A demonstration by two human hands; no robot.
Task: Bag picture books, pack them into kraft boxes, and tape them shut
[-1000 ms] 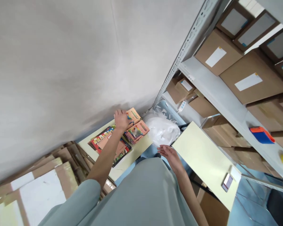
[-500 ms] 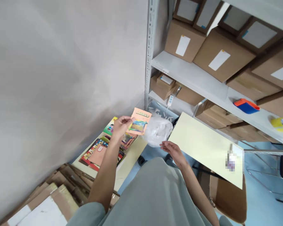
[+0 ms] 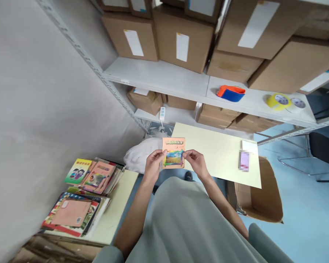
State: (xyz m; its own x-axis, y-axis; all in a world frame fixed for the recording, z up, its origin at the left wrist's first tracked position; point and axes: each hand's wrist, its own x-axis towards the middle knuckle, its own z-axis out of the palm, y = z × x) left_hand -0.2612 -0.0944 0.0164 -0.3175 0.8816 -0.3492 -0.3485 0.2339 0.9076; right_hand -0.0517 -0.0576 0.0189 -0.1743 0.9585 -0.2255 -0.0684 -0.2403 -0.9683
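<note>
I hold a small orange booklet [image 3: 173, 152] with a landscape picture on its cover up in front of me. My left hand [image 3: 154, 163] pinches its left edge and my right hand [image 3: 194, 162] pinches its right edge. The booklet hovers above the gap between a pale yellow table [image 3: 216, 153] on the right and a lower pale table [image 3: 115, 208] on the left. On the left table lie several colourful booklets in loose piles [image 3: 90, 177], with a larger stack [image 3: 71, 215] nearer to me.
A white plastic bag [image 3: 138, 155] lies on the floor below the booklet. A phone [image 3: 244, 160] rests on the right table, above an open cardboard box [image 3: 259, 199]. Metal shelving [image 3: 167, 78] holds labelled cartons, an orange-blue tape dispenser [image 3: 230, 92] and yellow tape rolls [image 3: 276, 100].
My left hand lifted the orange booklet off the left table's pile and brought it to the middle. My right hand rose and took its right edge. The view swung right.
</note>
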